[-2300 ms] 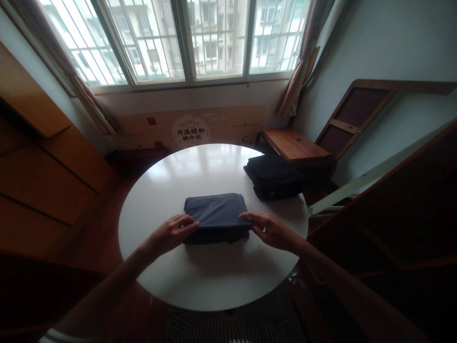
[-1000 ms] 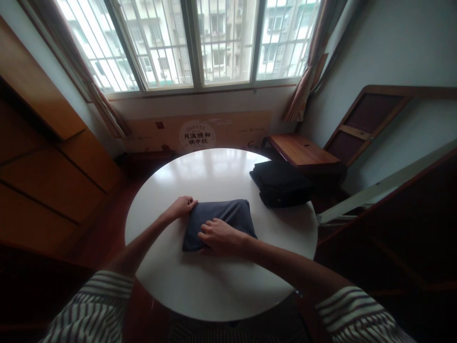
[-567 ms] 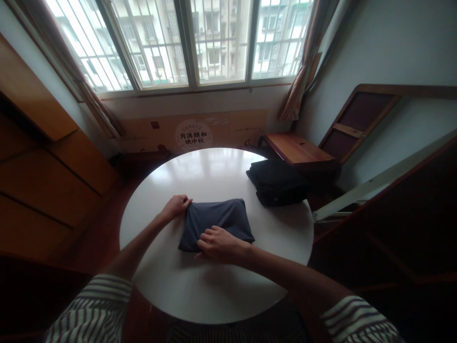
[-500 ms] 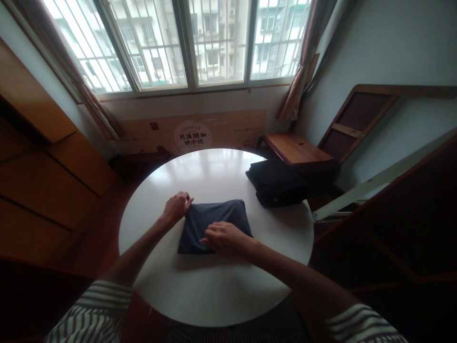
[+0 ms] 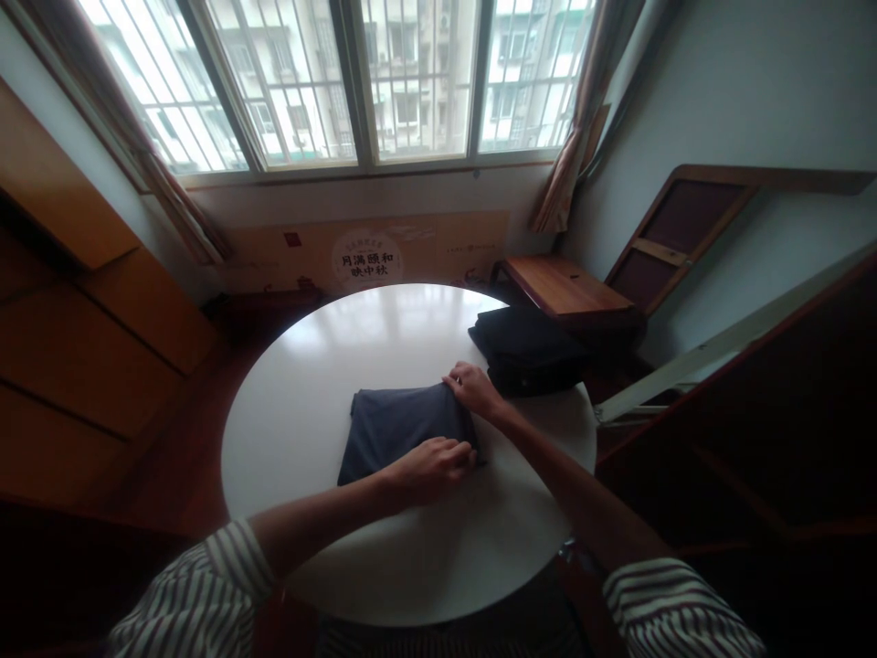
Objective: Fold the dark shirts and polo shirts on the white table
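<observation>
A folded grey-blue garment (image 5: 394,422) lies flat on the round white table (image 5: 404,576), its exact kind not clear. At the garment's far right corner, my right hand (image 5: 474,388) pinches the cloth between thumb and fingers. My left hand (image 5: 438,466) reaches across the near edge, its fingers curled over the near right corner and closed on the fabric. That forearm hides part of the garment's front edge. Beyond my right hand sits a stack of folded black clothing (image 5: 527,347), close to the table's right rim.
Behind the table to the right stands a low wooden table (image 5: 568,283). A folded wooden frame (image 5: 678,238) leans against the right wall. Wooden cabinets (image 5: 102,347) line the left side. A printed cardboard panel (image 5: 431,242) stands under the barred window.
My left hand has gone from the garment's far left corner to its near right corner. My right hand has moved from the near middle up to the far right corner.
</observation>
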Demonstrator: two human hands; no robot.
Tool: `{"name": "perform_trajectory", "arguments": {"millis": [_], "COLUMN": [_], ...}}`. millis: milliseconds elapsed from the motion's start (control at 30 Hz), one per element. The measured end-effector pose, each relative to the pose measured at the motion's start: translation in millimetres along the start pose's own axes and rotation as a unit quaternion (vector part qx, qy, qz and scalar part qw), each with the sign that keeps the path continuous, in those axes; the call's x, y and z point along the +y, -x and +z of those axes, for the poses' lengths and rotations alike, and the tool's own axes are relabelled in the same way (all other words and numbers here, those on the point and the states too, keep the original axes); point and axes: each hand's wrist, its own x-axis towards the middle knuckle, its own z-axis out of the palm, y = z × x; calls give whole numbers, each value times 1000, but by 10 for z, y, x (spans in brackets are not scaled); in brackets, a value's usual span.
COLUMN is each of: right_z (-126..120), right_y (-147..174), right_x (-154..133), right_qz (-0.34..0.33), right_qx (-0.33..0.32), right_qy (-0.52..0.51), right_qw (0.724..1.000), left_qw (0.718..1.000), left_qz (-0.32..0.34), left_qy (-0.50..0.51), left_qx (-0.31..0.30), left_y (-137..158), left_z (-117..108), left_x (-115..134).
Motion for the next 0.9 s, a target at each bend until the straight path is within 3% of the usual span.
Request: {"name": "perform_trajectory", "arguments": {"millis": [100,200,333,400,467,600,700,800,900], "right_z": [1,-39,-6,74,159,231,217,163,36], "right_y": [10,48,165,256,364,575,661,614,425], "right_x": [-48,-158,-328,-351,-316,-152,-38,14,3], "right_qz": [4,-9,-140,-199,-216,-190,-148,-61,54], "right_qx": [15,38,16,-16,-33,-64,-75,-50,-42], "right_qy": [7,20,29,36,49,54,27,-48,-128], "right_qw": [1000,999,990,979,975,978,986,996,989], "left_qw": [1000,997,973,954,940,931,907,861,780], "left_qz": [15,-24,-170,-267,-325,-362,-412,-484,-563], "left_qy": [4,59,129,100,66,57,83,136,245], "left_qx": [21,48,85,95,77,3,10,76,120], "left_y": [36,79,252,405,586,942,1142,1240,1221], "left_z": [-9,-144,-258,-197,-86,83,123,112,23], "left_x": [6,-42,-224,-304,-337,-313,-347,-524,-793]}}
